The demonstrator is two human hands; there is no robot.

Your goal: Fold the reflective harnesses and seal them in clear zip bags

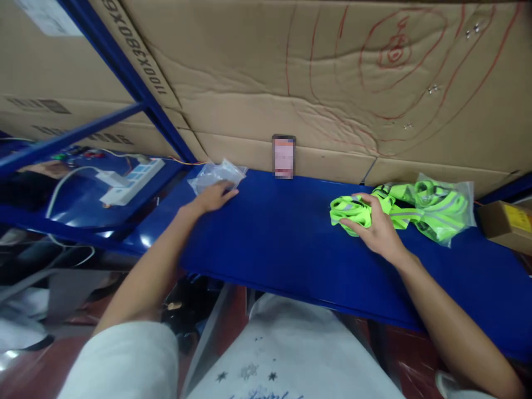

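My right hand is closed around a rolled bundle of neon-green reflective strap, thumb in front and fingers behind. More of the same green straps with grey stripes lies just to the right, partly inside a clear plastic bag. On the left, my left hand rests at the near edge of some crumpled clear plastic bags. Its thumb and fingers are apart, and the fingertips partly overlap the plastic.
A phone leans upright against the cardboard wall behind the blue shelf. A white power strip with cables lies left, beyond a blue metal post. At the right end stands a small cardboard box.
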